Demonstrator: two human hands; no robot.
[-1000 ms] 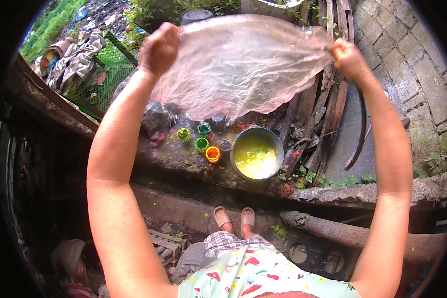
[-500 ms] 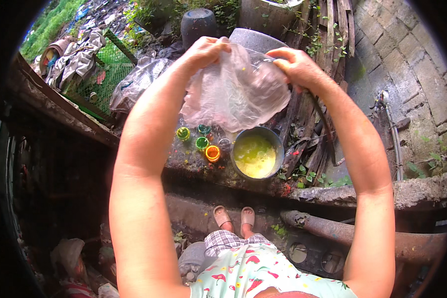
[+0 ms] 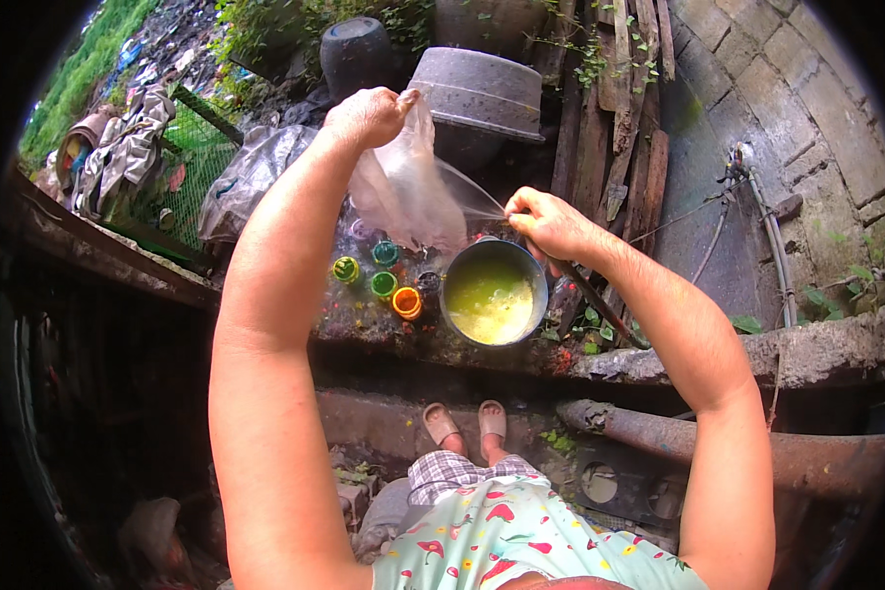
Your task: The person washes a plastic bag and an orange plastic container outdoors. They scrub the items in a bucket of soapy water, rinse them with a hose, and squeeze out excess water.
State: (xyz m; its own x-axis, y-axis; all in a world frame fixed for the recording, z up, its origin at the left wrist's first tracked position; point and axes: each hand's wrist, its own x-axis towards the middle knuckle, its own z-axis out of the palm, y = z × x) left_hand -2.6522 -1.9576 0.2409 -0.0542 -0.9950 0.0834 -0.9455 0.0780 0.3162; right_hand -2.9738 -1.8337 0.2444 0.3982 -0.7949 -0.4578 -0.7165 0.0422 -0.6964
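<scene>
Onto the rough, dark, colour-spattered ledge [image 3: 364,330], crowded now: the round grey pot [image 3: 540,295] of yellow-green liquid, just beside it a small dark jar [image 3: 428,283], then orange [image 3: 407,304], green [image 3: 383,285] and teal jars [image 3: 385,254], and, leftmost, a small yellow-green jar [image 3: 345,270]!

a cluttered outdoor yard: stone paving [image 3: 826,138], weathered planks [image 3: 592,147], strewn litter [image 3: 175,54], greenery [image 3: 69,84]

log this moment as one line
left hand: grips thin plastic sheet | right hand: pinches sheet's stretched edge | nearby: pot with yellow-green liquid, open jars
</scene>
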